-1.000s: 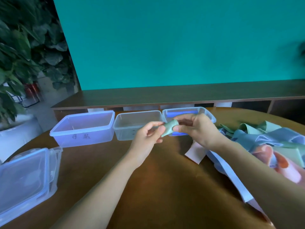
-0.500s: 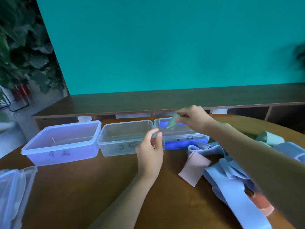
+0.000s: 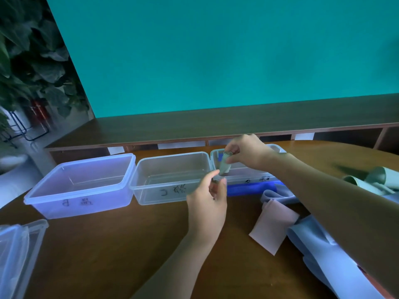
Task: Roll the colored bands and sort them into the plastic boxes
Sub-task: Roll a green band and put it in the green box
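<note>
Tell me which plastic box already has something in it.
The rightmost box, below the right hand: blue roll inside; the other two look empty.

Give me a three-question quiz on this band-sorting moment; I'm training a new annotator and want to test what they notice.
1. True or false: the right hand pinches the rolled green band.
2. Over which box is the roll held: A) the left box, B) the middle box, C) the right box?
3. Fill in: a flat ____ band lies on the table by the blue bands.

Key: 1 true; 2 C; 3 pink.
</note>
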`<action>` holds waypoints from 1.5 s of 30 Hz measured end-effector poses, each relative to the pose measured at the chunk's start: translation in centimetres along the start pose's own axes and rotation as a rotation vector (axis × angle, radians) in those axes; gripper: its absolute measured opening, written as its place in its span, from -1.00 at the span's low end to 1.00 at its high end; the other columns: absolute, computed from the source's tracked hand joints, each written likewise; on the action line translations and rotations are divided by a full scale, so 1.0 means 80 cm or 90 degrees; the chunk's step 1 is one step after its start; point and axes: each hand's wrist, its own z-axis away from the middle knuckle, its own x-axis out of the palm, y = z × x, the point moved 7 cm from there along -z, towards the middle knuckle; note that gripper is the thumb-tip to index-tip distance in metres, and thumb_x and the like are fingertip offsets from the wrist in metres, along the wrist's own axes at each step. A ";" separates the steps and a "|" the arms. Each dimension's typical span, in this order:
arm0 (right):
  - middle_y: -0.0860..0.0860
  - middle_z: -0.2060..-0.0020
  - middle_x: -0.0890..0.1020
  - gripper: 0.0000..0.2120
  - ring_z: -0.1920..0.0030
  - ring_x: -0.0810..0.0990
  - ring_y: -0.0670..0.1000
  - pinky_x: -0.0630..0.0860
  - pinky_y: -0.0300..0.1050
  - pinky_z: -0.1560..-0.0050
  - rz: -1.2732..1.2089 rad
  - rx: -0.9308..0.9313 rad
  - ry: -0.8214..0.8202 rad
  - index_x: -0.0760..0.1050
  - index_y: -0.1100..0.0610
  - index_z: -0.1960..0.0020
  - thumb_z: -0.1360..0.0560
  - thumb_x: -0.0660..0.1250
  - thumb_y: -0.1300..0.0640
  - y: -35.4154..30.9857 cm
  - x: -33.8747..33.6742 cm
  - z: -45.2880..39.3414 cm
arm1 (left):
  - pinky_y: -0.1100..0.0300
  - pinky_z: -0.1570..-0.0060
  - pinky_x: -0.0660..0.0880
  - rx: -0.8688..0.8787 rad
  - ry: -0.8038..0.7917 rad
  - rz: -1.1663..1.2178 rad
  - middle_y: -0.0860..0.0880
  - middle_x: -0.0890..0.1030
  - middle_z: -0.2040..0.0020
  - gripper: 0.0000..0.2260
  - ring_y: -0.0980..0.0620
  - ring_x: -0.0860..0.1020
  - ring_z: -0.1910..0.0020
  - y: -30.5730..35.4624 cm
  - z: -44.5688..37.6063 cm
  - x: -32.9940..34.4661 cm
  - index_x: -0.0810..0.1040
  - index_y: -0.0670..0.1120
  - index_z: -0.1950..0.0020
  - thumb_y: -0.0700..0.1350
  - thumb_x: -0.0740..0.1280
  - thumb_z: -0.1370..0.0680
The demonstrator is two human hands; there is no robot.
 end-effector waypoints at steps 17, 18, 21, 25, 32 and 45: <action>0.07 0.00 0.69 -0.73 0.01 0.64 0.03 0.62 -0.06 -0.10 -0.018 0.012 0.078 0.65 0.16 -0.11 -0.43 0.57 0.14 -0.011 0.012 -0.019 | 0.37 0.19 0.57 -0.009 -0.046 0.028 0.12 0.65 0.19 -0.59 0.17 0.64 0.23 0.003 0.001 0.005 0.50 0.01 -0.43 0.06 0.34 -0.60; 0.06 -0.01 0.69 -0.72 0.00 0.64 0.02 0.62 -0.09 -0.09 -0.022 0.013 0.077 0.65 0.15 -0.12 -0.44 0.57 0.14 -0.010 0.012 -0.019 | 0.38 0.19 0.56 -0.009 -0.047 0.029 0.12 0.65 0.19 -0.59 0.17 0.64 0.22 0.003 0.000 0.005 0.49 0.01 -0.43 0.05 0.34 -0.60; 0.08 -0.07 0.69 -0.69 -0.03 0.65 0.02 0.60 -0.13 -0.11 -0.033 0.019 0.074 0.65 0.14 -0.19 -0.46 0.55 0.15 -0.010 0.014 -0.022 | 0.45 0.21 0.51 -0.014 -0.053 0.034 0.11 0.65 0.19 -0.60 0.17 0.64 0.23 0.002 -0.001 0.006 0.49 0.00 -0.43 0.03 0.35 -0.60; 0.11 -0.09 0.69 -0.69 -0.05 0.65 0.05 0.55 -0.15 -0.09 -0.046 0.020 0.095 0.66 0.13 -0.20 -0.46 0.54 0.15 -0.011 0.019 -0.023 | 0.48 0.20 0.50 -0.013 -0.059 0.032 0.13 0.65 0.15 -0.60 0.18 0.63 0.20 0.003 0.000 0.006 0.49 0.01 -0.43 0.02 0.37 -0.60; 0.08 -0.11 0.67 -0.59 -0.05 0.61 0.00 0.48 -0.18 -0.07 -0.056 0.008 0.069 0.59 0.11 -0.29 -0.47 0.54 0.11 -0.005 0.022 -0.018 | 0.56 0.17 0.44 -0.017 -0.056 0.026 0.11 0.67 0.07 -0.60 0.19 0.62 0.12 0.004 -0.001 0.005 0.50 0.02 -0.43 0.01 0.39 -0.59; 0.05 -0.09 0.67 -0.59 -0.03 0.59 -0.02 0.46 -0.18 -0.07 -0.058 0.014 0.052 0.58 0.12 -0.28 -0.46 0.55 0.09 -0.002 0.022 -0.018 | 0.54 0.15 0.46 -0.019 -0.067 0.038 0.15 0.64 0.10 -0.60 0.32 0.57 0.17 0.002 -0.002 0.006 0.50 0.02 -0.42 -0.01 0.40 -0.58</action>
